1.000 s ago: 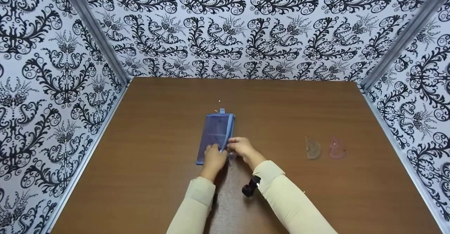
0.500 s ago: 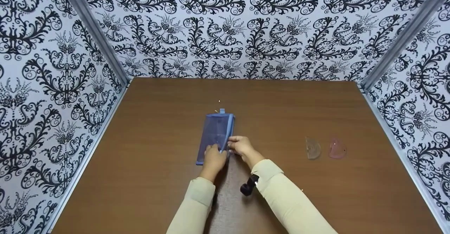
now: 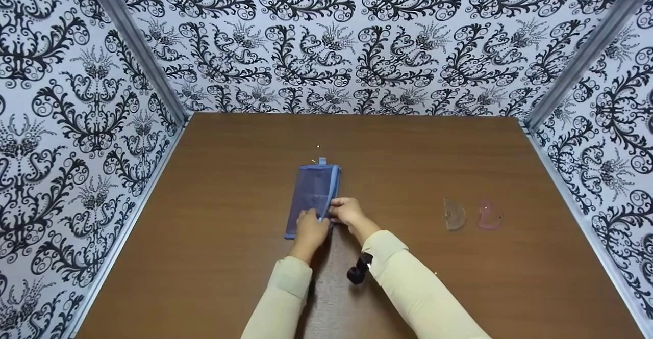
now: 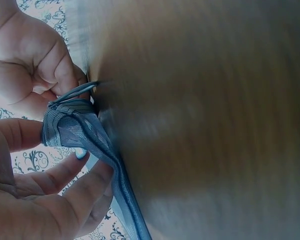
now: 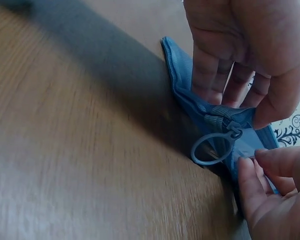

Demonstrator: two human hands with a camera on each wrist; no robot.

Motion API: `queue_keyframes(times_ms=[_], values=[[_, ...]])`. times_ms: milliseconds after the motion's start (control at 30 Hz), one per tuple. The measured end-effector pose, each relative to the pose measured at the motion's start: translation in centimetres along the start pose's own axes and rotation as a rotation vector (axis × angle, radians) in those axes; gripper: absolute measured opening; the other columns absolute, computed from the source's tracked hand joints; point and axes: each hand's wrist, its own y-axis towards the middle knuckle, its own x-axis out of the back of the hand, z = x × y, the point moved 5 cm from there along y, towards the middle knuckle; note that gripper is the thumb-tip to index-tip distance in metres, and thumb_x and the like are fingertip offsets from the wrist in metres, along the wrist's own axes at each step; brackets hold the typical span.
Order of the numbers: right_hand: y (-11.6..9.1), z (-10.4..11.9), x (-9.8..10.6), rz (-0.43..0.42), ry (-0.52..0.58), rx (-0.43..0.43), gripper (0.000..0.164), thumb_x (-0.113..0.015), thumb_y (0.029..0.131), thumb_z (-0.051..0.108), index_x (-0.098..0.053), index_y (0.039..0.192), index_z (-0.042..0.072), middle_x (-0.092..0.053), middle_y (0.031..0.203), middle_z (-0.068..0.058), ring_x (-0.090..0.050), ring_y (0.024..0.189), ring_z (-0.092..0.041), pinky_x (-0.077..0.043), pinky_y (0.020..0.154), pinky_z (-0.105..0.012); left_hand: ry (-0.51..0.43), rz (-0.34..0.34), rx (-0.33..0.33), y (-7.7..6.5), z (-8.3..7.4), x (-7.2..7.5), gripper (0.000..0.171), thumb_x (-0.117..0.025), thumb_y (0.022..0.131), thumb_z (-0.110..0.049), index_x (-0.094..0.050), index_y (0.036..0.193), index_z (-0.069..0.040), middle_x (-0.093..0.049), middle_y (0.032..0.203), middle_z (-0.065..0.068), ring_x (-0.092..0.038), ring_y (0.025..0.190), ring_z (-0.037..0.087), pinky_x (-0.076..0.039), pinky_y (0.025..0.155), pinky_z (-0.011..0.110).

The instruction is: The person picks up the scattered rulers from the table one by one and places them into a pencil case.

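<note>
A blue mesh zip pouch (image 3: 308,191) lies lengthwise on the table, its zipped edge on the right. At its near end my left hand (image 3: 312,229) grips the pouch, the thumb at the corner of the zip edge and the other fingers against the mesh, as the left wrist view shows. On the right side my right hand (image 3: 349,211) pinches the zipped edge between thumb and fingertips. A ring-shaped zip pull (image 5: 212,149) hangs at the near end of the zip in the right wrist view, close to both hands. The mouth bulges apart between the hands.
To the right lie a clear protractor (image 3: 454,214) and a pink protractor (image 3: 490,215), side by side on the brown wooden table (image 3: 408,165). Patterned walls (image 3: 326,48) stand at the back and both sides. A black wrist camera (image 3: 358,270) sticks out from the right sleeve.
The right wrist and forearm have shifted slightly left. Both hands keep their hold, and the pouch and protractors stay in place.
</note>
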Motion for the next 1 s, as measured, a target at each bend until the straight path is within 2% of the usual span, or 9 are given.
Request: queue_keyframes(times_ms=[133, 300, 400, 633, 733, 767, 900, 967, 1000], values=[[-1.2, 1.2, -0.5, -0.002, -0.035, 0.003, 0.035, -0.072, 0.079, -0.003, -0.070, 0.113, 0.007, -0.071, 0.098, -0.012, -0.070, 0.084, -0.023, -0.057, 0.068, -0.040, -0.010, -0.004, 0.004, 0.1, 0.1, 0.0, 0.047, -0.061, 0.089, -0.016, -0.054, 0.125, 0.012, -0.050, 0.125, 0.029, -0.048, 0.116, 0.045, -0.041, 0.097, 0.052], [-6.8, 5.9, -1.6, 0.016, -0.029, 0.056, 0.032, -0.070, 0.074, -0.009, -0.071, 0.102, 0.007, -0.072, 0.088, -0.009, -0.069, 0.076, -0.019, -0.057, 0.064, -0.037, -0.019, -0.018, -0.010, 0.1, 0.1, 0.1, 0.043, -0.061, 0.088, -0.015, -0.057, 0.121, 0.012, -0.053, 0.119, 0.028, -0.050, 0.112, 0.044, -0.042, 0.096, 0.052], [-10.5, 9.0, -2.3, 0.030, -0.021, 0.087, 0.032, -0.065, 0.073, -0.013, -0.069, 0.101, 0.001, -0.071, 0.084, -0.011, -0.069, 0.073, -0.020, -0.057, 0.061, -0.036, -0.017, -0.020, -0.009, 0.1, 0.1, 0.1, 0.041, -0.061, 0.087, -0.015, -0.058, 0.119, 0.010, -0.054, 0.119, 0.027, -0.050, 0.113, 0.043, -0.042, 0.096, 0.051], [-22.7, 19.6, -4.4, -0.011, -0.071, 0.079, 0.034, -0.059, 0.076, -0.018, -0.067, 0.107, -0.006, -0.071, 0.092, -0.018, -0.069, 0.076, -0.021, -0.058, 0.067, -0.036, 0.000, -0.028, -0.013, 0.2, 0.1, 0.1, 0.036, -0.062, 0.087, -0.015, -0.060, 0.114, 0.009, -0.055, 0.114, 0.025, -0.052, 0.110, 0.041, -0.044, 0.094, 0.049], [-22.4, 19.3, -4.5, -0.021, -0.073, 0.059, 0.036, -0.058, 0.074, -0.016, -0.066, 0.108, -0.006, -0.072, 0.091, -0.016, -0.068, 0.075, -0.018, -0.057, 0.066, -0.032, 0.003, -0.028, -0.017, 0.2, 0.1, 0.1, 0.036, -0.062, 0.087, -0.015, -0.060, 0.113, 0.009, -0.055, 0.113, 0.025, -0.052, 0.109, 0.041, -0.044, 0.093, 0.049], [-23.4, 20.2, -4.5, -0.043, -0.093, 0.035, 0.038, -0.057, 0.075, -0.017, -0.065, 0.112, -0.007, -0.071, 0.095, -0.017, -0.069, 0.078, -0.019, -0.058, 0.068, -0.034, 0.005, -0.029, -0.020, 0.3, 0.1, 0.1, 0.035, -0.062, 0.086, -0.015, -0.061, 0.112, 0.009, -0.055, 0.112, 0.025, -0.052, 0.109, 0.041, -0.044, 0.093, 0.049], [-20.4, 17.7, -3.9, -0.024, -0.068, 0.058, 0.038, -0.059, 0.073, -0.016, -0.067, 0.108, -0.004, -0.071, 0.092, -0.014, -0.069, 0.078, -0.021, -0.058, 0.066, -0.035, 0.008, -0.030, -0.029, 0.2, 0.0, 0.2, 0.036, -0.062, 0.086, -0.015, -0.061, 0.112, 0.009, -0.056, 0.111, 0.025, -0.053, 0.108, 0.041, -0.045, 0.092, 0.050], [-21.9, 19.0, -4.0, -0.032, -0.069, 0.071, 0.035, -0.060, 0.075, -0.016, -0.067, 0.107, -0.006, -0.071, 0.093, -0.017, -0.068, 0.077, -0.022, -0.058, 0.066, -0.036, 0.009, -0.028, -0.030, 0.2, 0.0, 0.2, 0.035, -0.061, 0.086, -0.015, -0.061, 0.112, 0.009, -0.056, 0.111, 0.025, -0.053, 0.108, 0.041, -0.045, 0.092, 0.050], [-21.4, 18.5, -4.0, -0.034, -0.062, 0.059, 0.034, -0.061, 0.075, -0.016, -0.067, 0.106, -0.006, -0.070, 0.091, -0.017, -0.068, 0.077, -0.022, -0.058, 0.066, -0.036, 0.009, -0.027, -0.030, 0.2, 0.0, 0.2, 0.035, -0.061, 0.086, -0.015, -0.061, 0.112, 0.009, -0.056, 0.111, 0.025, -0.053, 0.108, 0.041, -0.045, 0.092, 0.050]])
